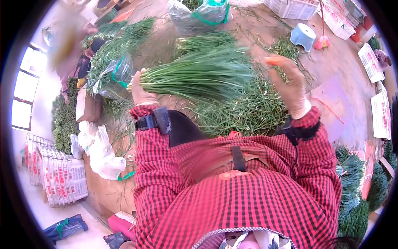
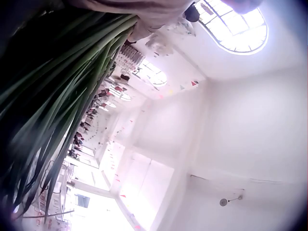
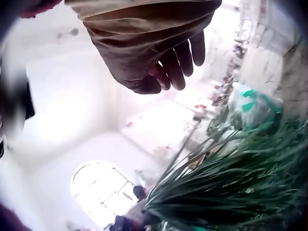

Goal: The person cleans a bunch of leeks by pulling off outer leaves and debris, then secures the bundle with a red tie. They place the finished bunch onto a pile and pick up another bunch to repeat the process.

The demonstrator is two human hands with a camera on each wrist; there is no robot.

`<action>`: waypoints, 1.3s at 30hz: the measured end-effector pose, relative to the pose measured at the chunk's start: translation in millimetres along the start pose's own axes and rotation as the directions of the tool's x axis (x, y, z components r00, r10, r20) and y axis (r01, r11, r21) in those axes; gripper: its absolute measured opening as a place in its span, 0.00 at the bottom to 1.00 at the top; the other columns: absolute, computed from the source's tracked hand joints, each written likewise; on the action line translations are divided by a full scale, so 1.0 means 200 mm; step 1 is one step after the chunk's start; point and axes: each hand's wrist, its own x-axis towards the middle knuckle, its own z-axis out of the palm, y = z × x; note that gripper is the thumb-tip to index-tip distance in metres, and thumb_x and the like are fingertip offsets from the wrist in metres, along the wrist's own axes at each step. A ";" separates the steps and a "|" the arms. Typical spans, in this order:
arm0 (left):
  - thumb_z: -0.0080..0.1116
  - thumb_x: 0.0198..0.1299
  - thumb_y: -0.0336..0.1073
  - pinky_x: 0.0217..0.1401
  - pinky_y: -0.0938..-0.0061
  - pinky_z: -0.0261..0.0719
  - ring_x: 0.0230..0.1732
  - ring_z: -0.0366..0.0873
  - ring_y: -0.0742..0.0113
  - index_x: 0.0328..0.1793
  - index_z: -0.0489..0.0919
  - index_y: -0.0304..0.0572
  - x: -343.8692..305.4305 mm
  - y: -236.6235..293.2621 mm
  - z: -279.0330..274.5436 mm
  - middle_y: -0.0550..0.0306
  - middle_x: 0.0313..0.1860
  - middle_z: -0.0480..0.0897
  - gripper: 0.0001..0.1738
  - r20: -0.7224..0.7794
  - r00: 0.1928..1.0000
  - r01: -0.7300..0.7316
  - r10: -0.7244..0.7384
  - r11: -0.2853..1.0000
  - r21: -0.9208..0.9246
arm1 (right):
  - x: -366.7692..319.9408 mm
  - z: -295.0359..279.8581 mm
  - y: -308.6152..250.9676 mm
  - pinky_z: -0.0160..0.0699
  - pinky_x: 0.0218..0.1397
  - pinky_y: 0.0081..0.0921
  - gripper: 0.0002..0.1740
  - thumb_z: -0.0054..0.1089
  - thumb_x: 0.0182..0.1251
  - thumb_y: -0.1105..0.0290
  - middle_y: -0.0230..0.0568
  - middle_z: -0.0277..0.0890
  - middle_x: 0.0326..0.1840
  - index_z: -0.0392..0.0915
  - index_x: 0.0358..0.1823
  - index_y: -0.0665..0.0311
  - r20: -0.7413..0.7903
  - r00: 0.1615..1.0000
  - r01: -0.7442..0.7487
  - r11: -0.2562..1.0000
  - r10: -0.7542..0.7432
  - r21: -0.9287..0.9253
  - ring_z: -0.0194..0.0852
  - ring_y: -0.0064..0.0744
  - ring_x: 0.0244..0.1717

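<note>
In the head view my left hand grips a bunch of long green stalks by its pale root end, the leaves fanning out to the right. The left wrist view shows the leaves close up, beside part of the gloved hand. My gloved right hand is raised to the right of the leaf tips, apart from them, holding nothing. In the right wrist view that hand has its fingers loosely bent, with the bunch below. Loose stalks lie piled beneath on the floor.
A plastic bag with green ties stands beyond the pile, another bag at left. A blue stool stands at upper right, white crates along the right. White bags lie at left. Another person is at upper left.
</note>
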 end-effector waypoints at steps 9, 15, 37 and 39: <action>0.71 0.59 0.38 0.57 0.58 0.85 0.49 0.85 0.56 0.54 0.82 0.35 -0.30 -0.15 0.36 0.50 0.47 0.86 0.20 0.257 0.884 0.335 -0.390 0.913 0.233 | 0.07 0.38 -0.02 0.76 0.64 0.27 0.33 0.72 0.61 0.64 0.45 0.84 0.53 0.73 0.68 0.64 0.679 0.693 -0.503 0.837 0.244 0.213 0.81 0.32 0.54; 0.72 0.58 0.37 0.53 0.58 0.86 0.47 0.85 0.58 0.48 0.82 0.40 -0.31 -0.22 0.39 0.52 0.46 0.85 0.15 0.321 0.804 0.444 -0.501 0.864 0.238 | 0.13 0.18 0.09 0.79 0.33 0.13 0.20 0.69 0.69 0.64 0.29 0.86 0.41 0.82 0.58 0.65 0.762 0.518 -0.772 0.595 0.387 0.222 0.80 0.14 0.34; 0.68 0.60 0.39 0.47 0.56 0.89 0.39 0.87 0.54 0.43 0.84 0.41 -0.67 -0.24 0.77 0.50 0.39 0.88 0.11 0.256 0.663 0.567 -0.704 0.695 0.442 | -0.01 0.21 -0.08 0.72 0.70 0.27 0.32 0.62 0.71 0.73 0.41 0.72 0.70 0.64 0.74 0.69 0.610 0.765 -0.625 0.474 0.209 0.621 0.71 0.28 0.66; 0.68 0.61 0.39 0.47 0.57 0.88 0.39 0.87 0.54 0.43 0.84 0.40 -0.64 -0.28 0.74 0.50 0.39 0.88 0.11 0.228 0.638 0.590 -0.735 0.658 0.468 | -0.04 0.20 -0.11 0.71 0.71 0.31 0.31 0.63 0.66 0.74 0.44 0.69 0.72 0.70 0.72 0.62 0.435 0.876 -0.433 0.733 0.206 0.524 0.71 0.36 0.69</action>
